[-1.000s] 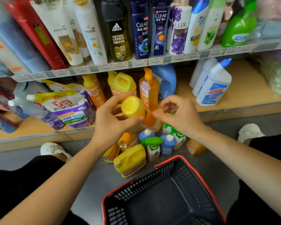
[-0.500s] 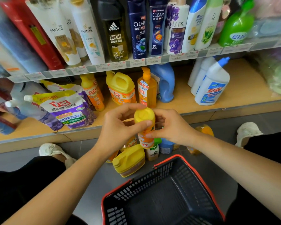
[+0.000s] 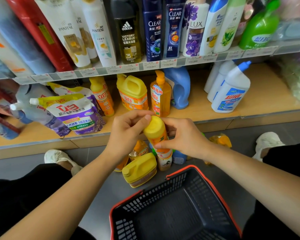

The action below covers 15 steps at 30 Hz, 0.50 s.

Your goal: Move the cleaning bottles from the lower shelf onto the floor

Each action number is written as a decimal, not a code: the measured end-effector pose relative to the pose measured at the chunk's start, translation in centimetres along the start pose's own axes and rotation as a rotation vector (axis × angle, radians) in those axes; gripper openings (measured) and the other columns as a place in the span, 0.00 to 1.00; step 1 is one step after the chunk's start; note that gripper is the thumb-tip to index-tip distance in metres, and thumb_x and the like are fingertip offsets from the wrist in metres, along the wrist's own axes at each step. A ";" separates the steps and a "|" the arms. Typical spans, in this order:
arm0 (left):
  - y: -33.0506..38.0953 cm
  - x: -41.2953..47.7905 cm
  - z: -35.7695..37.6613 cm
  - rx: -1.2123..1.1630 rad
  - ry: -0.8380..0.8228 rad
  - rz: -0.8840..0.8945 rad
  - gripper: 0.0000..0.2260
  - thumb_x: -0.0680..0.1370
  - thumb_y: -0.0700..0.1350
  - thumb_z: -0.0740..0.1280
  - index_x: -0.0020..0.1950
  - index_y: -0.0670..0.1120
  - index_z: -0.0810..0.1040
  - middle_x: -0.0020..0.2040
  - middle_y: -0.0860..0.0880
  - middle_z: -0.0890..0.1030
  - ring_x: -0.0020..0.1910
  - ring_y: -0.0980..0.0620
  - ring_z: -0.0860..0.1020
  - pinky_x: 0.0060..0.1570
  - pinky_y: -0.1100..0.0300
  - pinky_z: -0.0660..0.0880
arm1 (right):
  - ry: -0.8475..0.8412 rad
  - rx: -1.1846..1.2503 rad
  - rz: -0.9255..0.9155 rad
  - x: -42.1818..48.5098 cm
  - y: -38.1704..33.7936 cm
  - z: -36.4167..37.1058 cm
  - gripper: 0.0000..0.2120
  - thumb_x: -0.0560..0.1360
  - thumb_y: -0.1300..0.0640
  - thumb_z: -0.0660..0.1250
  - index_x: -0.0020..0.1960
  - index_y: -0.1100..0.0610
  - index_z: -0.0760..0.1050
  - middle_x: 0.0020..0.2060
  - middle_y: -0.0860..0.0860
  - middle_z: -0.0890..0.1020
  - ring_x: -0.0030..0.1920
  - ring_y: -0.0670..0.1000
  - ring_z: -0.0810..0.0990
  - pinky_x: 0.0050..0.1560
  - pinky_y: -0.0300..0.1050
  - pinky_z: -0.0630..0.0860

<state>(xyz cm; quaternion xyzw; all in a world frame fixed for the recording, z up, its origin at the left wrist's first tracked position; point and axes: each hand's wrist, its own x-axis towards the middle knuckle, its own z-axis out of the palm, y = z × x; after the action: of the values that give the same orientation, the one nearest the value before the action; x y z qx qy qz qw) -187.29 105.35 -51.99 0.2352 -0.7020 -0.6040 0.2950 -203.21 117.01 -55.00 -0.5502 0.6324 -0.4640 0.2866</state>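
Both hands hold an orange bottle with a yellow cap (image 3: 157, 134) upright above the floor, in front of the lower shelf (image 3: 206, 113). My left hand (image 3: 126, 134) pinches the cap from the left. My right hand (image 3: 184, 137) grips the body from the right. Under it, on the grey floor, stand several bottles: a yellow jug on its side (image 3: 139, 169), an orange bottle (image 3: 139, 149), a blue-capped bottle (image 3: 178, 156). On the shelf remain a yellow jug (image 3: 132, 92), an orange pump bottle (image 3: 160, 96), an orange bottle (image 3: 102, 96), a blue jug (image 3: 180, 87) and white toilet-cleaner bottles (image 3: 230, 90).
A black basket with a red rim (image 3: 175, 208) sits on the floor close to me. Refill pouches (image 3: 73, 111) lie at the shelf's left. Shampoo bottles (image 3: 154, 30) fill the upper shelf. My knees and white shoes (image 3: 59, 158) flank the floor pile.
The orange bottle has gone from tilted with its cap toward me to upright, and both hands have lowered it toward the bottles on the floor.
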 end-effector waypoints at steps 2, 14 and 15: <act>-0.1 -0.2 -0.2 -0.005 -0.050 0.006 0.09 0.81 0.40 0.66 0.58 0.49 0.82 0.52 0.51 0.87 0.55 0.51 0.84 0.55 0.53 0.81 | 0.008 0.037 0.008 0.1 0.0 0.1 0.31 0.65 0.47 0.79 0.67 0.44 0.76 0.55 0.46 0.85 0.56 0.48 0.84 0.58 0.57 0.81; -4.6 -2.0 -3.9 0.174 -0.259 -0.224 0.20 0.77 0.38 0.73 0.68 0.47 0.78 0.59 0.50 0.85 0.61 0.52 0.81 0.59 0.53 0.78 | 0.050 0.292 0.087 2.3 0.0 0.0 0.21 0.71 0.61 0.78 0.60 0.50 0.77 0.55 0.48 0.85 0.57 0.48 0.84 0.55 0.44 0.82; -5.4 -2.5 -4.2 0.227 -0.292 -0.261 0.21 0.76 0.42 0.75 0.68 0.49 0.77 0.59 0.51 0.84 0.61 0.53 0.81 0.60 0.51 0.78 | 0.063 0.322 0.089 2.6 -0.1 0.2 0.22 0.71 0.60 0.78 0.61 0.49 0.76 0.56 0.48 0.85 0.57 0.49 0.84 0.55 0.44 0.82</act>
<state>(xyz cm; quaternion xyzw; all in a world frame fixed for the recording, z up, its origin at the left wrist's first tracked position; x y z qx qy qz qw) -182.73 103.19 -57.24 0.2656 -0.7645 -0.5818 0.0812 -203.58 114.51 -54.57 -0.4540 0.5821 -0.5632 0.3714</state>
